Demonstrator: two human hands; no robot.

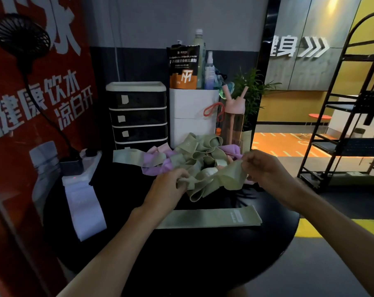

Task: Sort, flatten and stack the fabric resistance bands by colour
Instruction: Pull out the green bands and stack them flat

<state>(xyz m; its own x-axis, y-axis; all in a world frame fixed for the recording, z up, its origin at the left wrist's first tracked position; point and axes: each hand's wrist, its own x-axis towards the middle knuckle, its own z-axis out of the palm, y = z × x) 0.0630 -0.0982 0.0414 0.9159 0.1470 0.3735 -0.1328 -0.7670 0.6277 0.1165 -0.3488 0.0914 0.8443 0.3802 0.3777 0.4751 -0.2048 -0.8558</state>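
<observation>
Head view: both hands are raised over a round black table (203, 260), working on one green band (229, 176) stretched between them. The left hand (166, 187) has its fingers curled round the band's crumpled left end, which bunches and hangs in folds below the knuckles. The right hand (267, 168) pinches the band's other end between thumb and fingertips, the rest of its fingers loosely bent. The held band sits just in front of, and partly over, a tangled pile (192, 153) of green, lilac and pink bands at the middle of the table. Nearer the person, below the hands, a flat green band (203, 218) lies stretched out crosswise, label end to the right. Well apart from it, at the table's left edge, a pale lavender band (85, 211) lies flat, running towards the person. Behind the pile stand a black drawer unit (137, 116), a white box (192, 112) with a pouch (183, 67) and a spray bottle (209, 71) on top, and a pink bottle (234, 123) beside a plant (251, 88).
</observation>
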